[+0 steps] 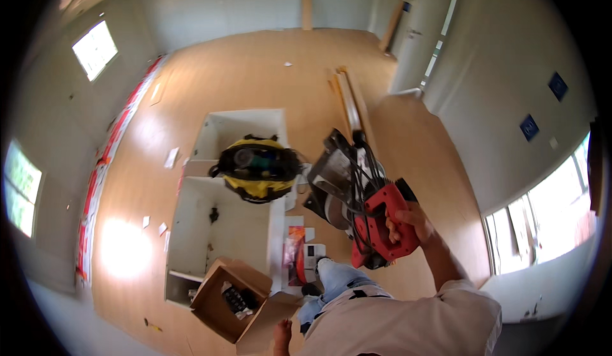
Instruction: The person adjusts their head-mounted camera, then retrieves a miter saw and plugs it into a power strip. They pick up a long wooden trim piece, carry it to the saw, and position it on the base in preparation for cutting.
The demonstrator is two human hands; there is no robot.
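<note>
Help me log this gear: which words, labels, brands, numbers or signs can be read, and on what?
No text is readable.
Red-handled corded power tool: any marking is too blurred.
Flat red-and-white package: any print is too small.
Dark blue square plates: any marks are too small.

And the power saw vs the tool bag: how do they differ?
The power saw is red and grey; the tool bag is yellow and black. The right hand grips the saw; the bag sits unheld. Both have black parts.
</note>
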